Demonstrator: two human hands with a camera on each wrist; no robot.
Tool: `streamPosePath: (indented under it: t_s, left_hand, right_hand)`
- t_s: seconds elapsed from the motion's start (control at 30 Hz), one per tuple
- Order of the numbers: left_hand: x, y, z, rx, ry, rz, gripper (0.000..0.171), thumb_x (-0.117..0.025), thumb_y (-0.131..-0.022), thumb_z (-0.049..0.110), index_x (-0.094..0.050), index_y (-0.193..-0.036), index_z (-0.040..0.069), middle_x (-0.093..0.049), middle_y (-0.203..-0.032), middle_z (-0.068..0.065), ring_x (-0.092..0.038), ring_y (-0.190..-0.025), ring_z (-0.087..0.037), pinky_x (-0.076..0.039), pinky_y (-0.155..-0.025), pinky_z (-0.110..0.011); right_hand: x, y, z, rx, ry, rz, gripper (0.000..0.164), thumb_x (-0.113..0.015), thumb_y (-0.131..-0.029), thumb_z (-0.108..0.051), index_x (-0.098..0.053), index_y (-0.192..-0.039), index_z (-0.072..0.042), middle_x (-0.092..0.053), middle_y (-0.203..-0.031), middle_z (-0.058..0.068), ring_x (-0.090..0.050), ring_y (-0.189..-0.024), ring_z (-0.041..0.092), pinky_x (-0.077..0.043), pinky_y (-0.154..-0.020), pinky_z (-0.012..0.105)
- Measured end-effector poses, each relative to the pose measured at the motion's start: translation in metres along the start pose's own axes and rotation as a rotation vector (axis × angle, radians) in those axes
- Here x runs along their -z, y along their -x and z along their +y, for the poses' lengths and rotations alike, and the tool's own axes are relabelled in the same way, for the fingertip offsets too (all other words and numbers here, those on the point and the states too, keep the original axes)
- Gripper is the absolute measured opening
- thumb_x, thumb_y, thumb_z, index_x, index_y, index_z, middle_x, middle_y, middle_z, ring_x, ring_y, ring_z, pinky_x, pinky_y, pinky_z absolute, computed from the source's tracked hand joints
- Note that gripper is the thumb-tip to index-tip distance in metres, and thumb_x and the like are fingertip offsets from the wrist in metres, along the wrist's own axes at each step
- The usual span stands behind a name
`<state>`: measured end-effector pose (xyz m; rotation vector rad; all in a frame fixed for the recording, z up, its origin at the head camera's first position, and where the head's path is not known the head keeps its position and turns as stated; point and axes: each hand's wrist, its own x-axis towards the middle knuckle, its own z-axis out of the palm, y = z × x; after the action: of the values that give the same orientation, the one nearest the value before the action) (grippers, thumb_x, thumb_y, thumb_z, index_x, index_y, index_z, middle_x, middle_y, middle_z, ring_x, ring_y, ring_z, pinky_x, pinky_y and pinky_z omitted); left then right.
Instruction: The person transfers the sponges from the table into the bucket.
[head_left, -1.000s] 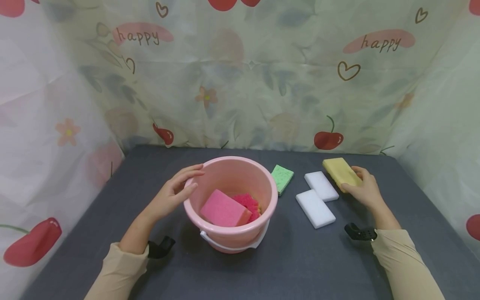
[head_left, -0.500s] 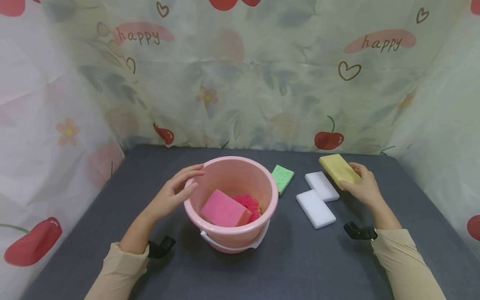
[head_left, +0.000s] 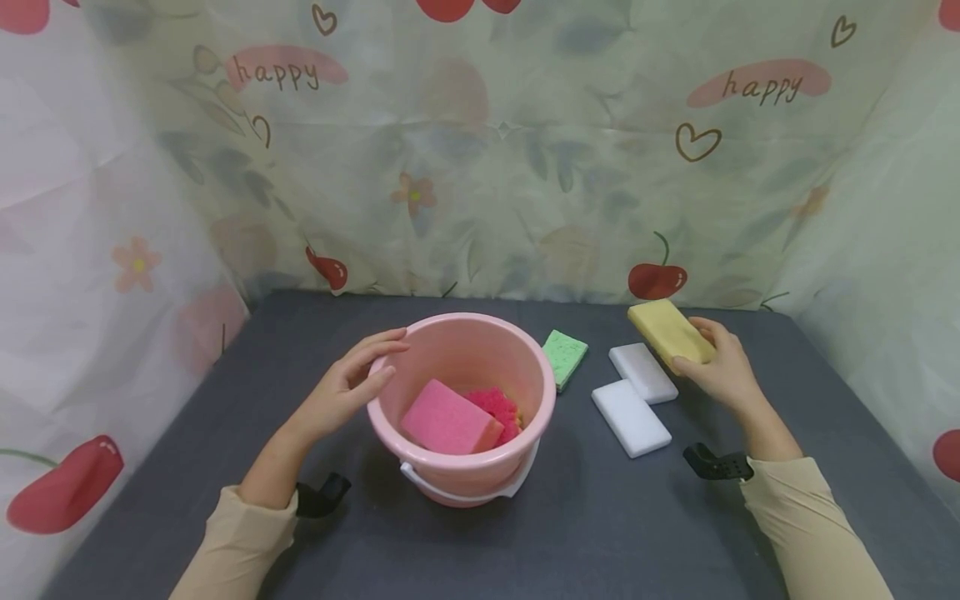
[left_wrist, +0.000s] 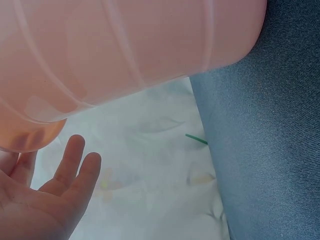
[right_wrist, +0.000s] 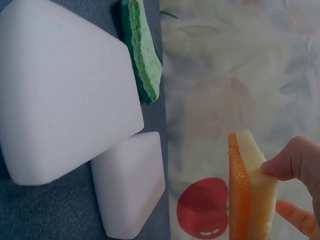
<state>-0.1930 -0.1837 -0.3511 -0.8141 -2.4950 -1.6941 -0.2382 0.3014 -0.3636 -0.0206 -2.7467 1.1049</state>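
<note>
My left hand (head_left: 348, 385) rests against the left rim of a pink bucket (head_left: 465, 482), its fingers loosely extended. In the left wrist view, some fingers stand apart from the bucket wall (left_wrist: 130, 45). Inside the bucket lie a pink block sponge (head_left: 446, 417) and a crinkly red sponge (head_left: 493, 408). My right hand (head_left: 726, 367) pinches a yellow sponge (head_left: 670, 332), held tilted above the table. The right wrist view reveals an orange layer on this sponge (right_wrist: 240, 195), with the thumb on its yellow side. Beneath and left of it are two white sponges (head_left: 632, 417).
A green sponge (head_left: 564, 357) lies just right of the bucket. The two white sponges touch or overlap at their corners. The bucket's white handle (head_left: 465, 496) hangs down in front. Patterned cloth (head_left: 510, 167) walls surround the dark table (head_left: 585, 533) at the back and sides.
My right hand has lifted the yellow sponge and shifted it slightly left and away from me. The left hand and bucket have stayed put.
</note>
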Motion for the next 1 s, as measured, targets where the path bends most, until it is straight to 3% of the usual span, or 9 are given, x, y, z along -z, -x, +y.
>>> streamPosePath:
  t_s: [0.23,0.73,1.0]
  left_hand:
    - [0.000,0.000,0.000,-0.007,-0.003,0.001,0.037,-0.052,-0.094,0.012,-0.051,-0.130,0.006,-0.036,-0.148,-0.006,-0.032,-0.136,-0.024,-0.038,-0.096,-0.010]
    - [0.000,0.000,0.000,-0.016,-0.007,0.005,0.037,-0.051,-0.094,0.012,-0.051,-0.130,0.005,-0.036,-0.148,-0.007,-0.033,-0.134,-0.024,-0.039,-0.095,-0.010]
    - [-0.001,0.000,-0.001,-0.024,-0.008,0.005,0.037,-0.051,-0.094,0.012,-0.051,-0.130,0.005,-0.036,-0.148,-0.007,-0.035,-0.131,-0.004,-0.039,-0.096,-0.010]
  right_hand:
    - [0.000,0.003,-0.012,0.041,0.005,0.005,0.070,-0.065,-0.083,-0.013,-0.029,-0.141,0.005,-0.031,-0.134,0.038,-0.036,-0.116,0.046,-0.035,-0.082,0.048]
    - [0.001,0.007,-0.022,0.054,0.011,-0.020,0.070,-0.063,-0.085,-0.017,-0.029,-0.142,0.001,-0.034,-0.136,0.036,-0.038,-0.114,0.044,-0.037,-0.080,0.045]
    - [0.002,0.008,-0.027,0.070,0.009,-0.016,0.067,-0.061,-0.087,-0.023,-0.031,-0.142,0.000,-0.036,-0.136,0.034,-0.042,-0.112,0.042,-0.039,-0.077,0.041]
